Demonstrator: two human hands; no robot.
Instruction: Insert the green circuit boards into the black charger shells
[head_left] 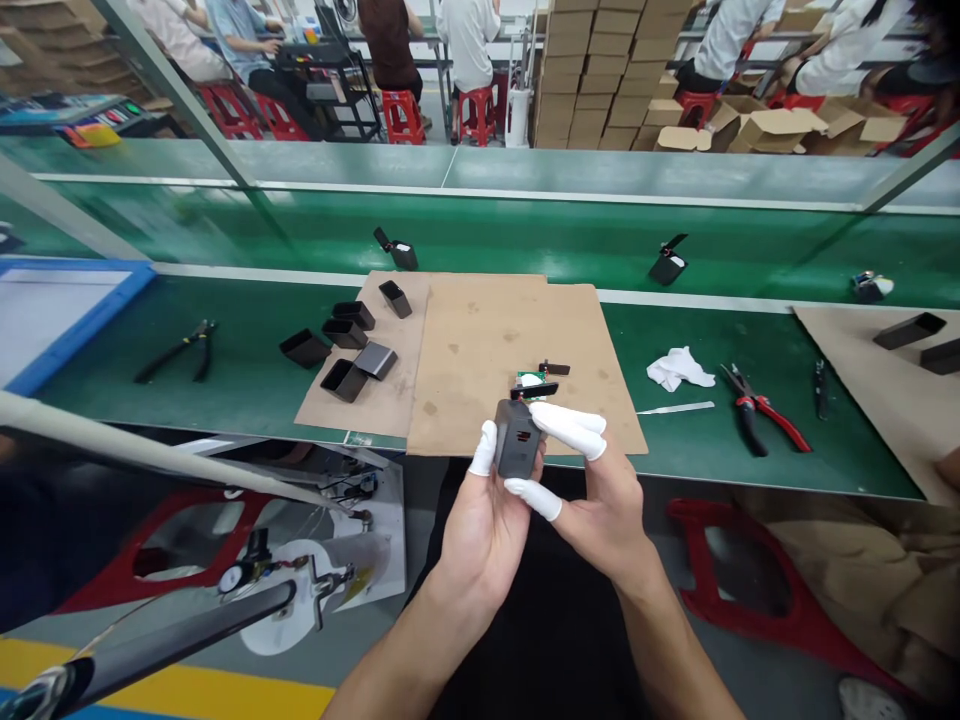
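Note:
Over the bench's front edge, my left hand (487, 535) holds a small black plastic case (517, 440) with slots in its face. White finger cots cover the left thumb and several right fingers. My right hand (600, 500) grips the same case from the right, its index and middle fingers near the top corner and its thumb at the lower edge. Just behind the case a green circuit board (531, 379) with a white part and black flat pieces shows above the cardboard sheet (480, 330); whether it is joined to the case cannot be made out.
Several open black housings (343, 380) stand to the left, past them cutting pliers (180, 350). On the right lie a white cloth (679, 369), a thin white strip (679, 408) and red-handled pliers (761, 410). Behind runs a green conveyor belt (525, 235) carrying black units.

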